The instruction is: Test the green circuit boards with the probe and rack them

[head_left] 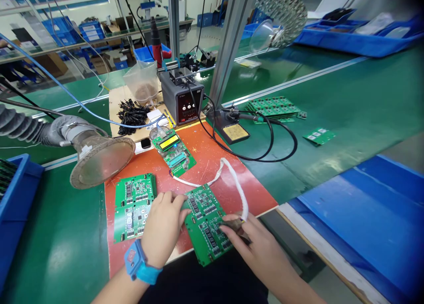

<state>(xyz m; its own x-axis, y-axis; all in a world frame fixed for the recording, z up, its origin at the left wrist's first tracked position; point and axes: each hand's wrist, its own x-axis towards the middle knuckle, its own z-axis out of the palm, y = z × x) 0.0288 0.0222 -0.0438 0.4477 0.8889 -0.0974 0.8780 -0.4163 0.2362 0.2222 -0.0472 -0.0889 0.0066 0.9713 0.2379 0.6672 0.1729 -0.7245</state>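
Left of our left hand, a stack of boards [134, 191] lies on the orange surface [200, 136]. Our left hand [165, 224] pinches the left edge of a green circuit board [207, 218], which sits between our hands. Ahead of that hand stands out a device [175, 152] with a yellow screen. Our right hand [255, 238] pinches a dark connector [233, 224] on a white cable [239, 185], at the board's right side. This board seems mid-work; which stacked ones are finished, we cannot tell.

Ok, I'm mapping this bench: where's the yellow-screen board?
The yellow-screen board lies just left of centre in the head view, on the orange mat, beyond the left hand and left of the sponge.
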